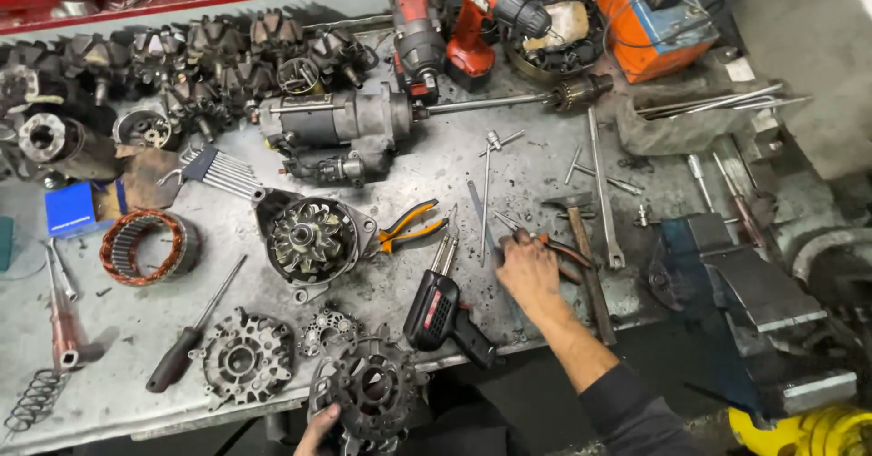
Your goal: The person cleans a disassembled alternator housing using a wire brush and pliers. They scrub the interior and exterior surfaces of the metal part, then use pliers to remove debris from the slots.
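Resting on the grey metal desk (563, 161), the right hand (527, 270) lies knuckles-up over a pair of red-handled pliers (556, 247); its fingers curl round the handles, though the grip itself is hidden beneath the hand. The plier tips show just left of the fingers, beside a hammer (581, 238). The left hand (318, 429) is cut off by the lower frame edge; its fingers are closed on the rim of a dark alternator end housing (372, 392) that overhangs the desk's front edge. How much of that housing is supported cannot be told.

Between the hands lies a black soldering gun (440, 315), close to the right wrist. An alternator body (313, 238) and orange-handled pliers (411, 226) sit above it, near each other. A blue vise (745, 302) occupies the right corner, near the forearm. Bare surface shows only in small patches, chiefly left of the screwdriver (195, 329) and around the copper stator ring (145, 247). Rotors along the back are shadowed and indistinct.
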